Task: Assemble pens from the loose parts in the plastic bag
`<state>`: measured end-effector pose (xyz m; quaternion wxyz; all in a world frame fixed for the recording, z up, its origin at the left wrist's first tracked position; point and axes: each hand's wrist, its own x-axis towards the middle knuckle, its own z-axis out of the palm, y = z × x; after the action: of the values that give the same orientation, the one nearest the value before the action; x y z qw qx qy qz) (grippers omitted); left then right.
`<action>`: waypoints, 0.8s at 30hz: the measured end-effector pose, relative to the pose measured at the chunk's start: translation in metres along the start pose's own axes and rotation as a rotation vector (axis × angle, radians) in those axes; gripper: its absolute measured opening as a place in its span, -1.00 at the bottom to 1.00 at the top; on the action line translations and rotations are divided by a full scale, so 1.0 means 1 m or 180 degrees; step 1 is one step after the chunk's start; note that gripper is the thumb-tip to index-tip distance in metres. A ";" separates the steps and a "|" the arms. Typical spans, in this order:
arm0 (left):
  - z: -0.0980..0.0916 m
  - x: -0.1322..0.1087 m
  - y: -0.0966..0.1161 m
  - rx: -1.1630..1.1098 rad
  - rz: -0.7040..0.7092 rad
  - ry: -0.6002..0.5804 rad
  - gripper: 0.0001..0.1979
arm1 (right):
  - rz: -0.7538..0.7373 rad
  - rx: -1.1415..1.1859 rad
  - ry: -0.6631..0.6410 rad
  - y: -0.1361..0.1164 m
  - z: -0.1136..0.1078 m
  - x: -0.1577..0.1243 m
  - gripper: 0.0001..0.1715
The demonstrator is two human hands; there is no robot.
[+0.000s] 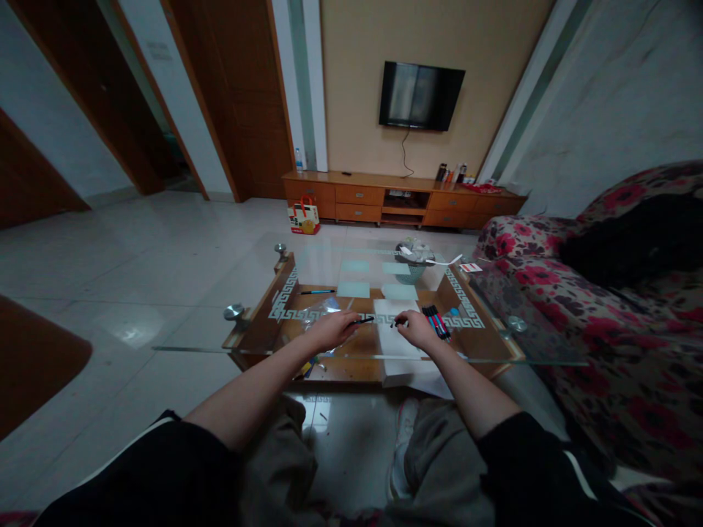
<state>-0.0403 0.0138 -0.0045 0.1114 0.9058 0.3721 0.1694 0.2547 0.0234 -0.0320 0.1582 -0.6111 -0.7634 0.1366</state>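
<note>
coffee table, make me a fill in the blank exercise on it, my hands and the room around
The group of pens lies nearer the ____ hand.
The tabletop is made of clear ____.
The television hangs on the ____.
The sofa bears a ____ print.

Missing words: right; glass; wall; floral.

Pale tiled floor point(154, 256), beige wall point(351, 95), floral sofa point(648, 410)

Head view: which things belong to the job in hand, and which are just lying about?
Probably the job:
dark pen-like piece, in the left hand
small dark piece, in the right hand
row of pens

Probably just lying about:
shopping bag
water bottle
basket
</note>
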 end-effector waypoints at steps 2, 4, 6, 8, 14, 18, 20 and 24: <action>0.000 0.000 0.000 -0.0008 0.0008 0.0008 -0.76 | 0.0006 -0.0021 0.0009 0.000 0.000 0.000 -0.71; 0.000 -0.001 0.000 -0.0015 0.0014 0.0022 -0.76 | 0.0013 -0.0043 0.0028 0.000 0.000 0.000 -0.73; 0.000 -0.001 0.000 -0.0011 0.0006 0.0022 -0.76 | 0.0021 -0.0060 0.0040 0.000 0.001 0.000 -0.76; -0.001 -0.001 0.001 -0.0008 -0.0011 0.0025 -0.76 | 0.0027 -0.0067 0.0043 0.000 0.001 0.001 -0.77; -0.003 -0.001 0.003 0.0012 0.0036 0.0026 -0.76 | -0.0002 -0.0047 0.0053 0.001 0.002 0.000 -0.76; -0.004 -0.001 0.003 0.0017 -0.0012 0.0009 -0.77 | -0.0005 -0.0029 0.0044 0.000 0.002 -0.002 -0.77; -0.004 -0.001 0.003 0.0003 -0.0022 -0.0005 -0.77 | 0.0007 0.0008 0.0026 -0.001 0.001 -0.003 -0.74; -0.004 -0.001 0.003 -0.0042 -0.0007 -0.0027 -0.77 | 0.0040 0.0182 0.0204 -0.007 -0.005 -0.004 -0.47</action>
<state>-0.0407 0.0116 -0.0001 0.1191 0.9053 0.3715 0.1679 0.2511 0.0177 -0.0250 0.1991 -0.6153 -0.7499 0.1396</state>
